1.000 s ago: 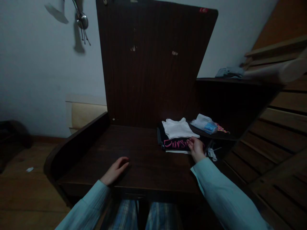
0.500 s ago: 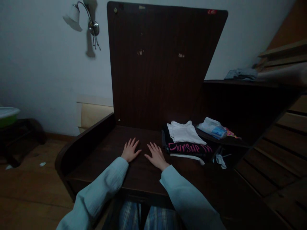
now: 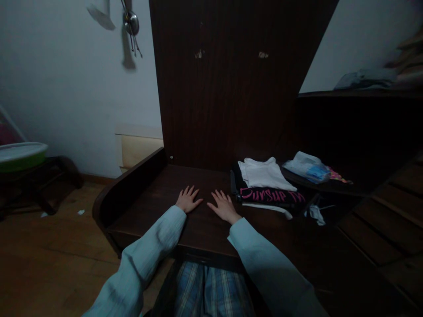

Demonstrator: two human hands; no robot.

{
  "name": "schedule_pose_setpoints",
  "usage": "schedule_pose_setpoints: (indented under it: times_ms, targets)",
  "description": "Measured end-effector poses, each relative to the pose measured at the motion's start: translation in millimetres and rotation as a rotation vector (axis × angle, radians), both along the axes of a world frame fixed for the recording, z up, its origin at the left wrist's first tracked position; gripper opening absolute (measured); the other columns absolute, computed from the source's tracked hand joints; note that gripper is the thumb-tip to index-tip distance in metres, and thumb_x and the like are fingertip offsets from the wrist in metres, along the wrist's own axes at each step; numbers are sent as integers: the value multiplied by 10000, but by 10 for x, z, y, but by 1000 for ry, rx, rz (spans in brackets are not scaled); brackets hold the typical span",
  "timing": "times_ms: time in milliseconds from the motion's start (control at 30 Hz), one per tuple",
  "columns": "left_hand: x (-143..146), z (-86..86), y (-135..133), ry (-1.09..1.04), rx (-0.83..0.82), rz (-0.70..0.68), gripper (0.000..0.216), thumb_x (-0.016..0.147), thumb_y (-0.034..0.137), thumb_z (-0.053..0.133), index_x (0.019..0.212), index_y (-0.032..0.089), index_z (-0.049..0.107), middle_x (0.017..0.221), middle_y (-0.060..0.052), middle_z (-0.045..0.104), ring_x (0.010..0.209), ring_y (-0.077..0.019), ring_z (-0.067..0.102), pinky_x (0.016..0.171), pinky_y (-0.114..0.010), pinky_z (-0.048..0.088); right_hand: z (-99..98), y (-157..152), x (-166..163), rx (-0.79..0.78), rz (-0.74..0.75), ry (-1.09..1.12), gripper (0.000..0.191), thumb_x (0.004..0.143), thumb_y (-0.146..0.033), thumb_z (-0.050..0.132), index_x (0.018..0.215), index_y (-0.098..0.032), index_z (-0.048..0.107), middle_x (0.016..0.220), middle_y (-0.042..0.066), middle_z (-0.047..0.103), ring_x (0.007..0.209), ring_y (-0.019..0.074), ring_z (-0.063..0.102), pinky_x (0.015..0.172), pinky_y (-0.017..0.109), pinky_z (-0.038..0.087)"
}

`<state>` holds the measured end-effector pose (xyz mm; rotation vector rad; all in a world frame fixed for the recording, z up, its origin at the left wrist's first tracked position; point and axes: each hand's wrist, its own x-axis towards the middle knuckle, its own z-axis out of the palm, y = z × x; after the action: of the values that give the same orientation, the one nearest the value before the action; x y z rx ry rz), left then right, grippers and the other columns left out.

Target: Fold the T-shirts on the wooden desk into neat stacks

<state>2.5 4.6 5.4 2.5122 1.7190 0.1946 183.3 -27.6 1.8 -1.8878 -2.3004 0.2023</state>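
Note:
My left hand [image 3: 188, 200] lies flat on the dark wooden desktop [image 3: 148, 202], fingers spread, holding nothing. Beside it, my right hand [image 3: 224, 207] also rests palm down with its fingers apart. A short gap separates the two hands. Just right of my right hand is a stack of folded clothes. On top of it lies a white folded garment [image 3: 266, 174], over a black garment [image 3: 271, 196] with pink lettering. A pale edge of cloth shows beneath the black one.
Right of the clothes, a plastic packet [image 3: 309, 167] with blue inside sits on a shelf. A tall dark panel [image 3: 228, 97] rises behind the desk, and a raised side board [image 3: 128, 180] edges its left. A green basin [image 3: 23, 158] stands on a stool at far left.
The camera view has tilted down and turned slightly left, so the scene sits higher and further right. Both hands stay flat in the same places on the desktop.

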Motion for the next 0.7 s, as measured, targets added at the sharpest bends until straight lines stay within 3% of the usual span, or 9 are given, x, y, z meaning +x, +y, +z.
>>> schedule_pose_setpoints:
  times_ms: [700]
  targets:
    - [-3,-48,31,8,13,9,629,828,585,226,1345,232,287,1432,-60,232,1315,-265,148,1035,-456,167,-13,16,11,-9,6,3,654,830,-569,250,1358,-184,264,1440,57,172,1325,228,85,1050,431,95]
